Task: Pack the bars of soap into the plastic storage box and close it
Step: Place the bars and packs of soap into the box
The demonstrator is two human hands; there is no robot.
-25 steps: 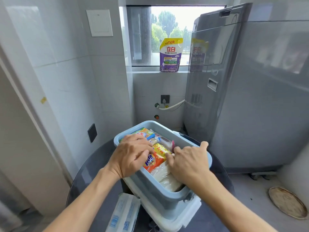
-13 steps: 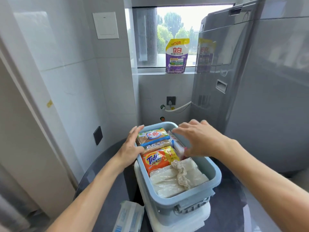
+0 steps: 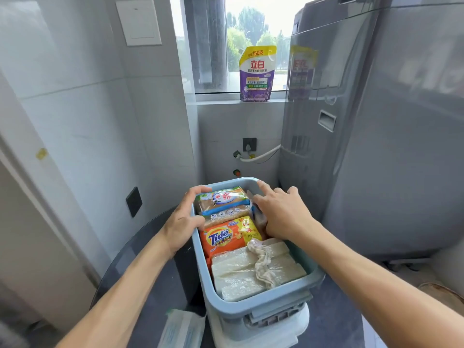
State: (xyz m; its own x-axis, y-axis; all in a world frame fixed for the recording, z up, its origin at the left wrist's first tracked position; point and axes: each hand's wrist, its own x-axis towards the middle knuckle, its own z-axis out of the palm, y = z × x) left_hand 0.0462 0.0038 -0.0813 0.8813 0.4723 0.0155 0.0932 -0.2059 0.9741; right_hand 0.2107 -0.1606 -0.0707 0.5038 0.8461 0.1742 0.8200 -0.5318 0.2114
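Observation:
A light blue plastic storage box [image 3: 266,311] stands on a dark round table, resting on its white lid [image 3: 296,330]. It holds several wrapped soap bars: a brown bar with a blue band [image 3: 222,199] at the far end, an orange Tide bar [image 3: 227,236] in the middle, and pale bars in clear wrap [image 3: 251,272] nearest me. My left hand [image 3: 184,219] grips the left end of the brown bar at the box's left wall, thumb and fingers curled round it. My right hand [image 3: 283,212] lies over the box's far right side with fingers spread; what it touches is hidden.
A grey washing machine [image 3: 376,146] stands close on the right. A purple detergent pouch [image 3: 256,72] sits on the window sill behind. A clear-wrapped blue and white packet [image 3: 182,329] lies on the dark table [image 3: 155,285] left of the box. Tiled walls close in on the left.
Both hands have moved from the middle of the box to its far end. The left hand now grips the brown bar; the right hand has come down onto the far right side.

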